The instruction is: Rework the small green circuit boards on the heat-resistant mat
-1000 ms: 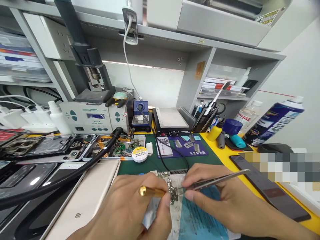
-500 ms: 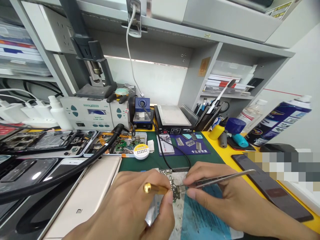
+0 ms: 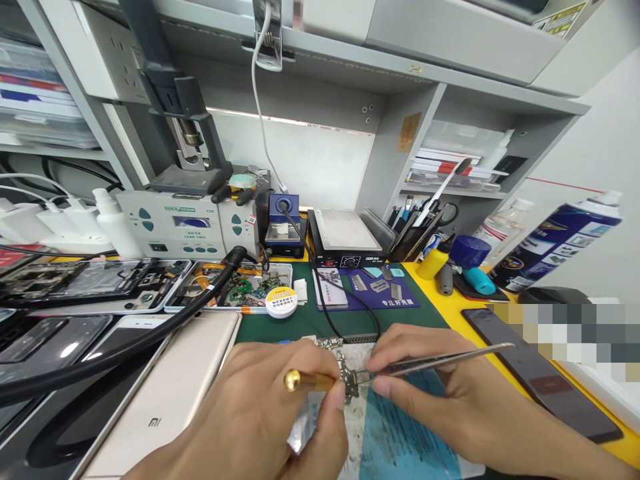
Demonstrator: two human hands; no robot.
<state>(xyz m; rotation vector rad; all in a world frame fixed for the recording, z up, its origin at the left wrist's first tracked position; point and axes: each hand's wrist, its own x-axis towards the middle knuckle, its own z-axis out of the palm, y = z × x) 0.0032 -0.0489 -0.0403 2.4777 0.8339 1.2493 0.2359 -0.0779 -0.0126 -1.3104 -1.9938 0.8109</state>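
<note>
Between my hands lies a small phone circuit board [image 3: 349, 375], on a worn white and blue mat [image 3: 400, 433]. My left hand [image 3: 260, 407] is closed around a slim gold-coloured metal tool [image 3: 307, 381]; its rounded end points back toward me, and its working end is hidden by my fingers. From the right, my right hand [image 3: 440, 387] pinches a pair of metal tweezers [image 3: 435, 361], with their tips at the board's right edge. Whether the tips grip anything there is too small to tell. My left fingertips cover the board's left part.
A thick black hose [image 3: 200, 300] crosses the left side over several phones, including a gold one [image 3: 165, 400]. Behind stand a parts tray [image 3: 225, 307], a round tin [image 3: 281, 302], a hot-air station [image 3: 175, 223] and a heating plate [image 3: 345, 230]. A dark phone [image 3: 540, 373] lies right.
Both hands keep their grips over the board. The tail of the tweezers has shifted very slightly right, and the gold tool's end slightly left. The view has moved a little.
</note>
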